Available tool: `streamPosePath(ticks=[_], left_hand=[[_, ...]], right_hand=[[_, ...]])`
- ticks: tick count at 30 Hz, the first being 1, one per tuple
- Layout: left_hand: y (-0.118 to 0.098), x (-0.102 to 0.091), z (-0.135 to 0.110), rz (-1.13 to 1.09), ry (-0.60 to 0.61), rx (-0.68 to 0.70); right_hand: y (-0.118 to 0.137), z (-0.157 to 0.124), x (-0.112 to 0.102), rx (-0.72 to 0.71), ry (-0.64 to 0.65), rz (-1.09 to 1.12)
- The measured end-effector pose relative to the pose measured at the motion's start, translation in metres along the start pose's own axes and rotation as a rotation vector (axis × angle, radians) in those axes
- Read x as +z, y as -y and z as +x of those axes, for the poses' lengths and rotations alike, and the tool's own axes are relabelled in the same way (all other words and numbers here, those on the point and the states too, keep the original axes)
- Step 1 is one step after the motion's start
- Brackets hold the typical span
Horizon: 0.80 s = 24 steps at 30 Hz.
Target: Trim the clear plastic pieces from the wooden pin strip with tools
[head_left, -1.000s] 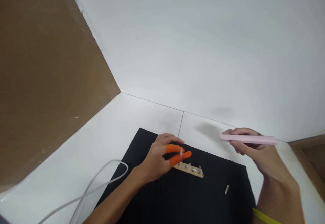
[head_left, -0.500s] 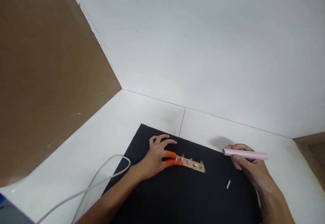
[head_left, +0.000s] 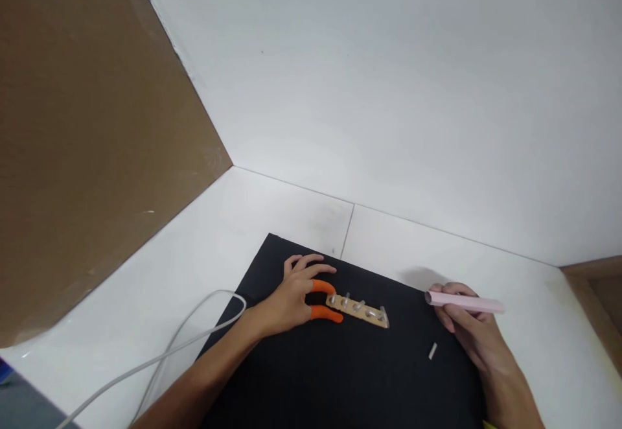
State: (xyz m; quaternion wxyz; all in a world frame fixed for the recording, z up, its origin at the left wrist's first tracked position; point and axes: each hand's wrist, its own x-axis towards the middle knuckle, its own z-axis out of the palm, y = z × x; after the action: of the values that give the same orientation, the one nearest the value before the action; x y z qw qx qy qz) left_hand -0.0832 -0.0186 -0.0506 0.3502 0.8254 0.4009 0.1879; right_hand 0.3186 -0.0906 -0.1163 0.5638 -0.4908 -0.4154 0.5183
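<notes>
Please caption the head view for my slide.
Left hand, orange-capped fingers at a pegged tan wooden strip on a black mat; right hand holds a pink flat bar.

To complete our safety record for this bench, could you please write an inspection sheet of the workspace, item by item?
Surface: white table with a black mat laid on it.
Job's things: wooden strip with upright metal pins lies on the mat; pink bar is held near the mat's right edge.
Clutter: one loose pin on the mat, apart from the strip.
Hands: left hand rests on the mat, its orange-capped fingers on either side of the strip's left end; right hand grips the pink bar.
Cables: grey cable loops over the table to the mat's left edge.
Surroundings: white wall behind; brown board on the left.
</notes>
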Motion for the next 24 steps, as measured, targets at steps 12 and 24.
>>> streamPosePath(ticks=[12, 24], left_hand=[[-0.014, 0.001, 0.005, -0.01, -0.023, 0.07], [-0.018, 0.001, 0.022, -0.029, 0.037, 0.109]], right_hand=[[0.001, -0.001, -0.001, 0.051, 0.002, -0.016], [0.014, 0.002, 0.003, 0.094, 0.039, -0.049]])
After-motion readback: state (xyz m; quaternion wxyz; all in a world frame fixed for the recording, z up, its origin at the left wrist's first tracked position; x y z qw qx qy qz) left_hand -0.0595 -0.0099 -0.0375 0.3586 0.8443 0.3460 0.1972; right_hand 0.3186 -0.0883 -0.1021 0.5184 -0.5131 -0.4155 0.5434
